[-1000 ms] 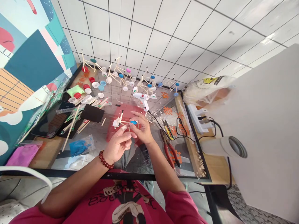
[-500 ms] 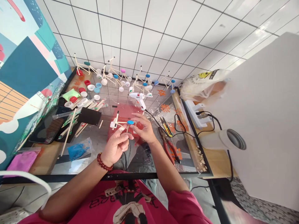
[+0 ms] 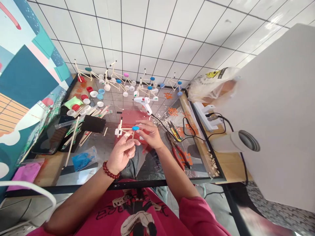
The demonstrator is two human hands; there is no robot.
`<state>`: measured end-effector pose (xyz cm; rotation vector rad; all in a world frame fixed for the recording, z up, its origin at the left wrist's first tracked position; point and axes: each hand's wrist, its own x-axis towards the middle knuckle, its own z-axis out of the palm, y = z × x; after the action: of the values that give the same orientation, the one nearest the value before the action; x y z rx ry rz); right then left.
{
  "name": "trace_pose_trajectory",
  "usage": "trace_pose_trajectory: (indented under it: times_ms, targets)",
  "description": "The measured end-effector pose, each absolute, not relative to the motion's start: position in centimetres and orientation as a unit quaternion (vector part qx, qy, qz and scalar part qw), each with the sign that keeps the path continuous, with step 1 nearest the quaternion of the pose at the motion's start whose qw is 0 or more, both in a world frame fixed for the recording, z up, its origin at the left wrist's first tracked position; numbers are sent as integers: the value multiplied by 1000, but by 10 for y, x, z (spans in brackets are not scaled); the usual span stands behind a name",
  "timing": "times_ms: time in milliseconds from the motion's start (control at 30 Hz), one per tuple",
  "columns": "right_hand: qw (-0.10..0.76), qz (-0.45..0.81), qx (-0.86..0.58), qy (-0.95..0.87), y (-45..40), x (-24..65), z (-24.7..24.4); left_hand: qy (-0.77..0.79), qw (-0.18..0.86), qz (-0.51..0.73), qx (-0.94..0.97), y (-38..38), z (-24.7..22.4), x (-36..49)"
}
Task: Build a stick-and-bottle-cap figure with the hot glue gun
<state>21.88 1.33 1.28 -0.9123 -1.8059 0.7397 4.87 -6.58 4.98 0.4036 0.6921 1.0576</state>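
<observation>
Between my hands is a small stick bike model (image 3: 126,128) made of pale wooden sticks, with a blue oval seat (image 3: 135,128) and white caps at its left end. A dark-tipped handlebar stick rises at that end. My left hand (image 3: 124,150) supports the model from below, its fingers bent around the sticks under the seat. My right hand (image 3: 149,133) pinches the model's right end, and its fingers partly hide a white cap there. Just beyond the hands lies a white hot glue gun (image 3: 144,104).
Several similar stick models (image 3: 118,81) stand along the tiled wall. To the left are loose caps (image 3: 94,94), wooden sticks (image 3: 72,141), a phone (image 3: 49,137) and a blue clay bag (image 3: 83,160). Red-handled pliers (image 3: 180,154), a yellow cutter (image 3: 175,132) and a power strip (image 3: 206,118) are right.
The head view has shifted slightly. Both hands keep nearly the same hold on the bike model, with little visible movement.
</observation>
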Motion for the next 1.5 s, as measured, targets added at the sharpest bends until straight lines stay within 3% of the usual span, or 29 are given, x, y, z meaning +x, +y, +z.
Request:
trace_pose_trajectory:
  times_ms: [433,567,633,733,833,967,1100,1333,1500]
  targets:
    - [481,299,-361,-741,15,221,9,324,779,507,177,-64,51,48]
    - [471,272,-392,-742,12,223,14,400,735,476,270,-72,48,48]
    - [454,242,-430,-741,5,224,19,483,616,450,430,-78,46,45]
    - [439,185,-478,-738,-10,223,23,509,273,421,699,-83,45,38]
    - [427,136,-505,-738,-25,218,18,436,-19,416,798,-77,56,30]
    - [382,98,-528,-752,-38,209,6,401,-164,428,793,-60,85,22]
    - [337,89,-531,-773,-42,206,2,457,-185,361,791,-51,108,26]
    - [337,90,-540,-766,-45,208,8,545,-56,204,812,-33,113,47]
    - [320,101,-529,-780,-48,205,15,549,-43,166,818,-21,109,48]
